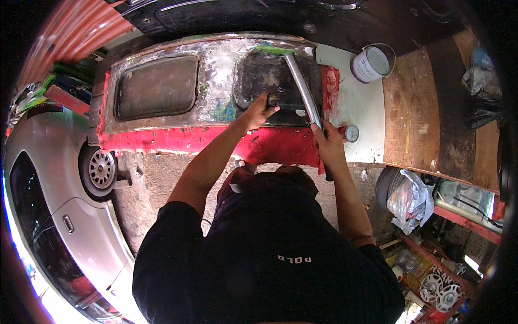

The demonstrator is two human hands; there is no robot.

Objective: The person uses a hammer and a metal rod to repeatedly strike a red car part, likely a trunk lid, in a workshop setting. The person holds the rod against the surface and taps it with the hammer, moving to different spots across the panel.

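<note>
My right hand [328,143] is closed around the lower part of a long silver metal tube [303,86]. A dark grip end shows below the hand. The tube slants up and to the left over the right side of a paint-smeared panel [217,86]. Over that same panel, my left hand [256,114] has its fingers closed at a small dark, knob-like thing [273,100], whose kind I cannot make out. Red cloth [216,140] hangs along the near edge beneath the panel. Just right of my right hand is a small round tin [351,133].
A white bucket [371,63] with a wire handle stands on the white board [353,102] at the far right. Wooden boards [411,108] continue beyond it. A silver car [70,216] is at my left. Plastic bags [410,200] and wheel covers [448,298] lie at my right.
</note>
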